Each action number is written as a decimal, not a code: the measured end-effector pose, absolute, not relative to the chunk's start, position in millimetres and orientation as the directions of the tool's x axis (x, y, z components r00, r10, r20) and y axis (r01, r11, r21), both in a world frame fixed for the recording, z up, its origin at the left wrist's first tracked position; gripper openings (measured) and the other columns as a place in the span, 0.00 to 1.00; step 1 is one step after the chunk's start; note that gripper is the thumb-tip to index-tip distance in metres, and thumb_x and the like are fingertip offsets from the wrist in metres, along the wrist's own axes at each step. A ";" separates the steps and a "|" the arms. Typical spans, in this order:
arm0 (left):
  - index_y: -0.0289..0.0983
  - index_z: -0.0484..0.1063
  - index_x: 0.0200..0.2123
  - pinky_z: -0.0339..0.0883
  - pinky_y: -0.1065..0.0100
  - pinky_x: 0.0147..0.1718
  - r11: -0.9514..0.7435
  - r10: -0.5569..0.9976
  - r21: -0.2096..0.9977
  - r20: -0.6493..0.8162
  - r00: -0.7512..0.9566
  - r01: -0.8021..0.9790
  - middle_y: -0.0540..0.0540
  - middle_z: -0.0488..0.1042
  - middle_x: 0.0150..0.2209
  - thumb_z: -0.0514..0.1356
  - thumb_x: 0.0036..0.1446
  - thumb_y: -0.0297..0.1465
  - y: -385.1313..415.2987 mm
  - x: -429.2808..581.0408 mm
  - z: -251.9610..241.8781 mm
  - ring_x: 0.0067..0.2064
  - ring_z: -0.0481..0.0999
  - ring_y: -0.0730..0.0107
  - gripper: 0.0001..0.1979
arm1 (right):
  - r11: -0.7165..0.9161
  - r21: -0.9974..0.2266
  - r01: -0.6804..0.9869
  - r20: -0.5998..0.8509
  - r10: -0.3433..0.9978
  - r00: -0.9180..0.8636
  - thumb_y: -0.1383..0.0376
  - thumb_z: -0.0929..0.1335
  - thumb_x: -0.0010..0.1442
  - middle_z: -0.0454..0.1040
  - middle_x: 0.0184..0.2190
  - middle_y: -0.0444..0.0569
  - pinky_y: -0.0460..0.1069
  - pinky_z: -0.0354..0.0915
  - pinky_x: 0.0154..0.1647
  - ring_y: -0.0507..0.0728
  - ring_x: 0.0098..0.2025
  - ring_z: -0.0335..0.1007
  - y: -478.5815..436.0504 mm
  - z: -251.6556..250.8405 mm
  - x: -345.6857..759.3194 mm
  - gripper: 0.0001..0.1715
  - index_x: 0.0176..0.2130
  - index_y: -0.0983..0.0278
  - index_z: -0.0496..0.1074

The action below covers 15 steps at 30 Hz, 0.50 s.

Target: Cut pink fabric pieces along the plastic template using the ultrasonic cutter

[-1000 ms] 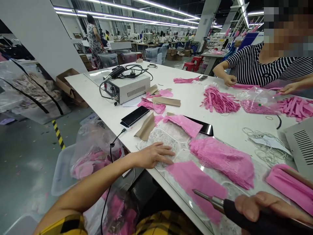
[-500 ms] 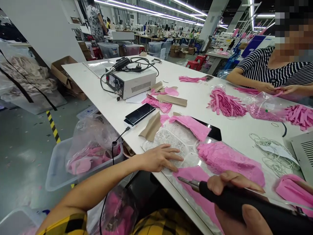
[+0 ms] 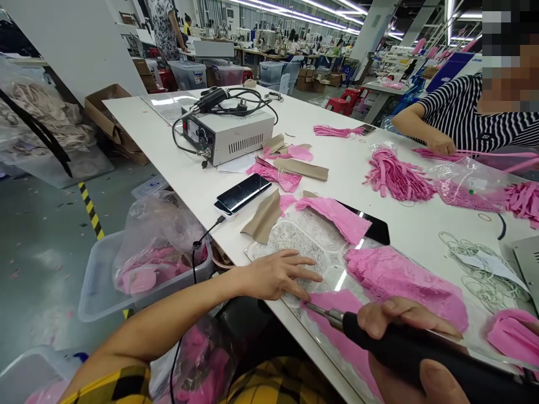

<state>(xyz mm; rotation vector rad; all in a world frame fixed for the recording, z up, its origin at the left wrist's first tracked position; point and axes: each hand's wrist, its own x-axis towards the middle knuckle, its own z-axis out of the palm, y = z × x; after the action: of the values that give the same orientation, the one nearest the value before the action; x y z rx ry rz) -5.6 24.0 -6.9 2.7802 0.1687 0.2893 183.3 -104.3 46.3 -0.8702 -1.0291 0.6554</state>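
Observation:
My left hand (image 3: 272,275) lies flat with its fingers spread on a clear template sheet (image 3: 337,280). Its fingertips reach the narrow end of a pink fabric piece (image 3: 339,322). My right hand (image 3: 404,342) is wrapped round a thick black handheld tool (image 3: 425,350) with a slim, pointed metal tip. That tip is at the fabric's narrow end, just by my left fingertips. Beyond it lie a bunched pink lace piece (image 3: 406,283) and a flat pink strip (image 3: 334,217). Under the template near my left hand shows a speckled pale patch (image 3: 295,241).
A white control box (image 3: 242,134) with a coiled cable stands at the back left, near a phone (image 3: 244,192). Brown paper pieces (image 3: 263,217), pink strap bundles (image 3: 400,177) and tangled cords (image 3: 484,269) lie around. A co-worker in stripes (image 3: 458,106) sits opposite.
The view has shifted slightly. The tool's tip is closer to the fabric's narrow end and my left fingers. Across the table, the co-worker's hands have moved apart, with a pink strap stretched out.

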 end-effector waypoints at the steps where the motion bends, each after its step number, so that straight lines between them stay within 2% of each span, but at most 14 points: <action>1: 0.46 0.77 0.47 0.47 0.55 0.66 -0.935 0.154 0.344 0.173 0.973 0.087 0.54 0.64 0.64 0.54 0.52 0.16 23.8 -5.5 -6.2 0.69 0.54 0.61 0.25 | 0.502 -0.862 -0.066 0.442 0.810 0.385 0.54 0.72 0.54 0.69 0.30 0.46 0.52 0.70 0.26 0.53 0.26 0.67 -104.4 46.3 183.1 0.14 0.36 0.61 0.74; 8: 0.46 0.77 0.47 0.46 0.56 0.67 -0.931 0.157 0.355 0.174 0.972 0.087 0.54 0.64 0.64 0.56 0.52 0.15 22.8 -6.2 -4.4 0.69 0.55 0.62 0.25 | 0.488 -0.873 -0.027 0.448 0.822 0.352 0.55 0.72 0.55 0.68 0.28 0.46 0.52 0.71 0.26 0.53 0.25 0.67 -103.8 44.6 186.1 0.12 0.33 0.61 0.72; 12: 0.45 0.77 0.46 0.45 0.56 0.67 -0.940 0.151 0.334 0.210 0.966 0.074 0.53 0.64 0.64 0.56 0.55 0.17 22.5 -6.5 -7.0 0.69 0.55 0.62 0.22 | 0.477 -0.879 -0.017 0.446 0.833 0.328 0.58 0.71 0.56 0.68 0.29 0.45 0.53 0.71 0.26 0.53 0.25 0.67 -105.6 45.3 185.3 0.10 0.33 0.60 0.71; 15: 0.46 0.77 0.46 0.47 0.55 0.66 -0.940 0.158 0.333 0.210 0.965 0.082 0.54 0.65 0.63 0.55 0.56 0.17 22.6 -7.2 -9.3 0.68 0.56 0.62 0.22 | 0.474 -0.880 -0.029 0.434 0.828 0.355 0.56 0.72 0.55 0.68 0.29 0.45 0.53 0.70 0.26 0.53 0.26 0.66 -106.5 47.3 187.1 0.11 0.34 0.61 0.71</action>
<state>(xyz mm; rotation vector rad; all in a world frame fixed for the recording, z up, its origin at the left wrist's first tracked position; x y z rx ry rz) -7.2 22.6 -9.3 2.7892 0.1747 0.3348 187.1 -106.5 47.3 -0.9208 -1.0679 0.6689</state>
